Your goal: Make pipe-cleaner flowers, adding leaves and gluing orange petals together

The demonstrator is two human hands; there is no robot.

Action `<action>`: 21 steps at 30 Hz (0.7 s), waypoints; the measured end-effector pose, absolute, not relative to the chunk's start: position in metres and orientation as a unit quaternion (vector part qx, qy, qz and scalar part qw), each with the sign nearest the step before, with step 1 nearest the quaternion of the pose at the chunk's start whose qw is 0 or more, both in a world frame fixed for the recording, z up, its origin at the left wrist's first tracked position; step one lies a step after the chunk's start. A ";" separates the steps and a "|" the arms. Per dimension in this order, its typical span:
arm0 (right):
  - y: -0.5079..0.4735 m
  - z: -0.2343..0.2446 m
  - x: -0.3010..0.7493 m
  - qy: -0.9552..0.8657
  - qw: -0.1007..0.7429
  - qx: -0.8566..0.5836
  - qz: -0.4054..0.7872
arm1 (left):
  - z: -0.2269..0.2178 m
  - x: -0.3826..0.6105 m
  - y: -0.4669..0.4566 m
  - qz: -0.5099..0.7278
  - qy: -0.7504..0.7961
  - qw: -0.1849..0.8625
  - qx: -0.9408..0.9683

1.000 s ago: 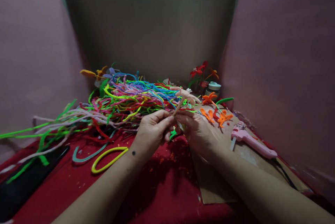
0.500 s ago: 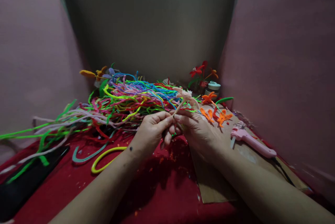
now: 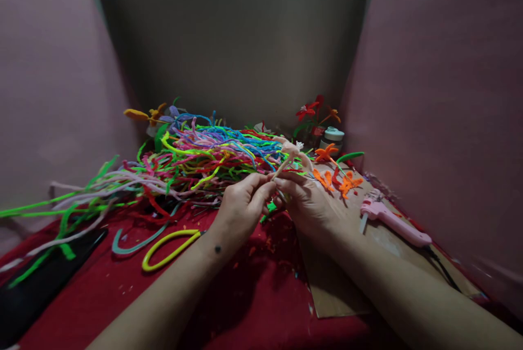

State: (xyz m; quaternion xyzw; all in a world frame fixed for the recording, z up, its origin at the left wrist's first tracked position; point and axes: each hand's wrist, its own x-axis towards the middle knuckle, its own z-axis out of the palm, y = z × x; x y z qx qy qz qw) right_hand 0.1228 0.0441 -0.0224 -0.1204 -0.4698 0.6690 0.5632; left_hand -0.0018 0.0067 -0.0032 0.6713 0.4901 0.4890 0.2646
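A pale pink pipe-cleaner flower with a white tuft tilts up above my fingertips, its stem leaning to the right. My left hand pinches the lower stem between thumb and forefinger. Close against it, my right hand is also closed on the stem, and its curled fingers hide the stem's lower end. A bit of green pipe cleaner shows beneath the hands. Behind them lies a large heap of coloured pipe cleaners.
Orange flowers and a pink glue gun lie on a cardboard sheet at right. A lidded jar stands behind. Yellow-handled scissors or pliers lie left on the red cloth, near a black flat object.
My left hand has shifted slightly right, closer to my right hand, and its lower fingers have curled out of sight. The flower has turned and moved slightly right.
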 end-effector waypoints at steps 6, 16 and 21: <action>0.045 -0.026 0.123 -0.449 0.552 -0.169 0.682 | -0.020 -0.006 0.010 0.457 0.502 0.010 0.734; 0.041 -0.026 0.122 -0.450 0.550 -0.167 0.684 | -0.021 -0.006 0.011 0.442 0.485 -0.068 0.751; 0.040 -0.026 0.123 -0.466 0.544 -0.197 0.669 | -0.020 -0.006 0.010 0.450 0.480 -0.067 0.750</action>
